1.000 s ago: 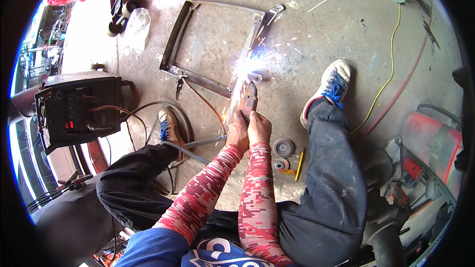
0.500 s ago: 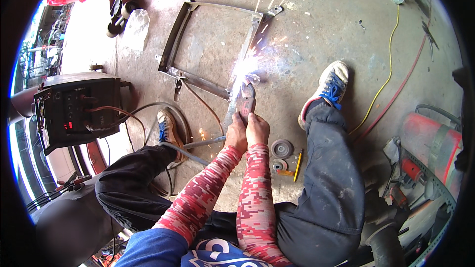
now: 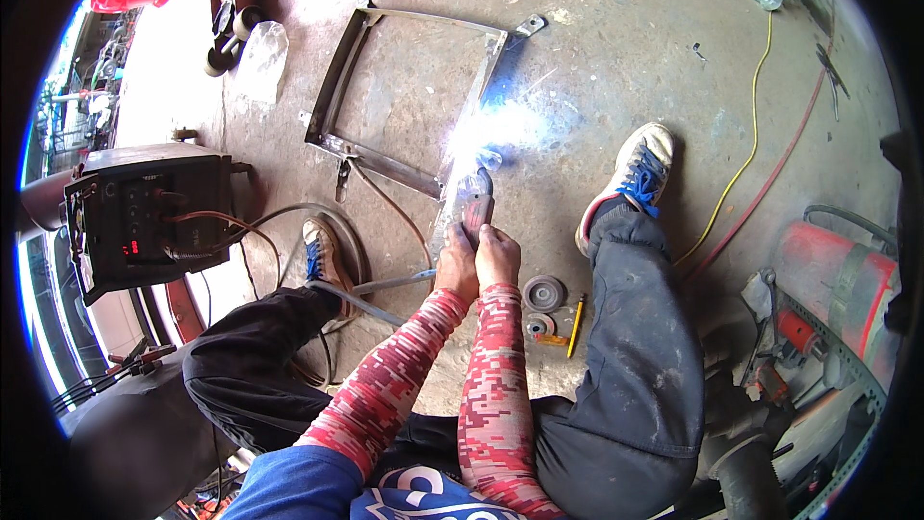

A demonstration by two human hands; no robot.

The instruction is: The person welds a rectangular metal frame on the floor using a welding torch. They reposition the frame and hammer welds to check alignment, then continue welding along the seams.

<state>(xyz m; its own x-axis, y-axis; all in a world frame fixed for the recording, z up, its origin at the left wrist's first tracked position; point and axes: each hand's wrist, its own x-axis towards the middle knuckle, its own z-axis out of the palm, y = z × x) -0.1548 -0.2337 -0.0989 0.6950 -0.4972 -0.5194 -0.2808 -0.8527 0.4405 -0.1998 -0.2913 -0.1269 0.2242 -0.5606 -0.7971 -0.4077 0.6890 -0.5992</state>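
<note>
Gripping welding torch [image 3: 474,210] (head view), person's L hand [image 3: 456,266] & R hand [image 3: 498,257] sit adj., fingers curled round it. Torch neck [image 3: 484,179] at arc glare [image 3: 505,125], R side of metal frame [image 3: 393,169]. Frame: on conc. floor [image 3: 616,58], fwd. of hands.

The left forearm [image 3: 395,385] slants forward and right; the right forearm [image 3: 495,380] runs nearly straight ahead, converging with it. The left hand [image 3: 457,266] and right hand [image 3: 499,258] sit side by side; both are curled in a grip.
</note>
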